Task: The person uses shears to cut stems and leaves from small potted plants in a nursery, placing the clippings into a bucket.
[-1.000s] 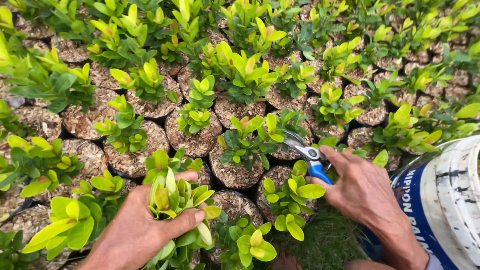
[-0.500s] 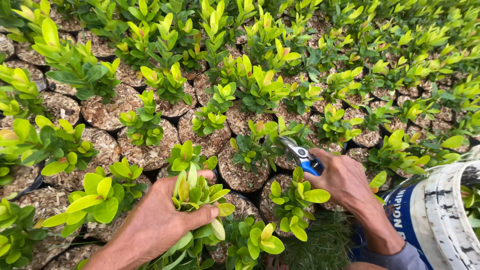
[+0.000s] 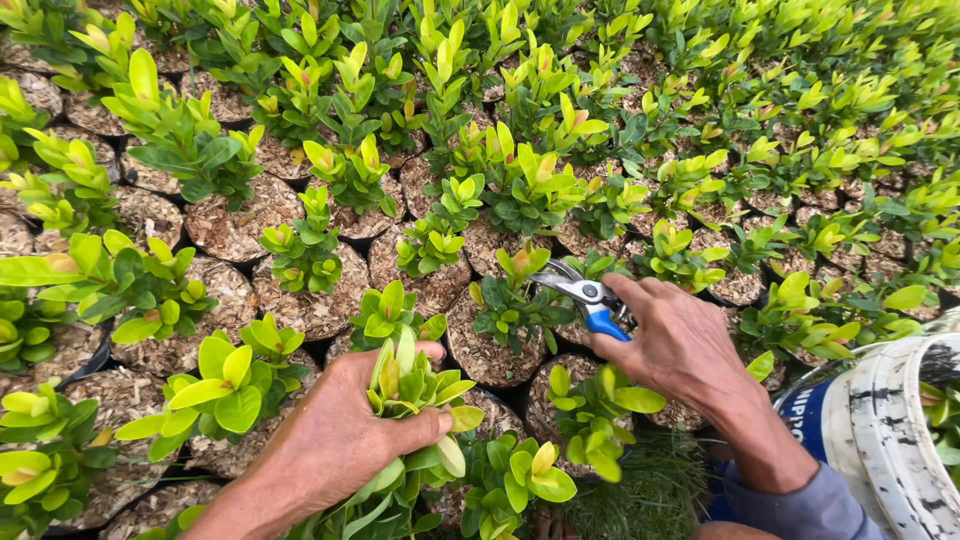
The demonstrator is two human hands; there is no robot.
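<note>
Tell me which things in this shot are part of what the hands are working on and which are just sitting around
In use:
left hand gripping a bundle of leafy cuttings
right hand holding blue-handled pruning shears at a small potted plant

Just around:
white bucket
other potted plants

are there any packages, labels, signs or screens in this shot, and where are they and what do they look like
Bucket: lower right, beside the right hand; round, white and scuffed, with a blue printed label band on its side.
Nothing else: no signs or screens; the rest is potted seedlings, with cuttings in the left hand and blue-handled pruners in the right.
</note>
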